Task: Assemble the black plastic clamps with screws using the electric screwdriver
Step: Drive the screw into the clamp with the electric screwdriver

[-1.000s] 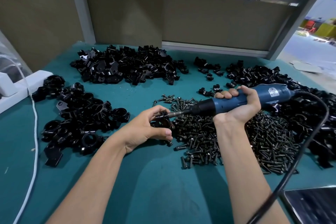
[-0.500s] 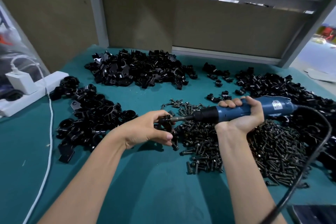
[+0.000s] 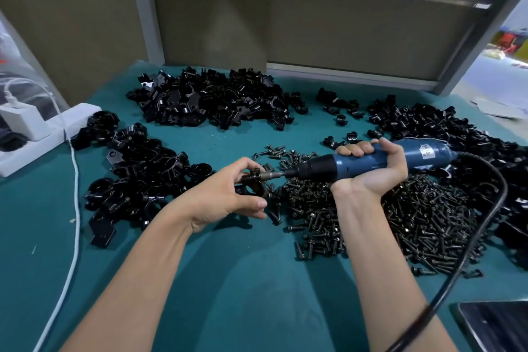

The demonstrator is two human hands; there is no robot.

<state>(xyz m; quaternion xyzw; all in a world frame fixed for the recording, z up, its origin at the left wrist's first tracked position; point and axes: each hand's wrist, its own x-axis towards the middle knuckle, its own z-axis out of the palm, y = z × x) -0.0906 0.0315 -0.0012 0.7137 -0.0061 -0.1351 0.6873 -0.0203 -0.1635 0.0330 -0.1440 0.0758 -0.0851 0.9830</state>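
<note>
My left hand (image 3: 228, 197) pinches a black plastic clamp (image 3: 254, 184) just above the green table mat, at the left edge of the screw pile. My right hand (image 3: 371, 168) grips a blue electric screwdriver (image 3: 380, 158) held level, its bit pressed against a screw at the clamp's top. A large heap of dark screws (image 3: 371, 217) lies under and right of the tool. The tool's black cord (image 3: 468, 240) curves down toward the lower right.
Heaps of black clamp parts lie at the left (image 3: 137, 180), at the back (image 3: 217, 100) and at the right (image 3: 457, 134). A white power strip (image 3: 37, 137) with a charger and white cable (image 3: 75, 200) sits at the left edge. A dark flat device (image 3: 497, 326) lies lower right.
Both hands keep the same grip, bit against the clamp. The camera view has shifted slightly, so the hands and piles sit a little lower and farther right in the frame.
</note>
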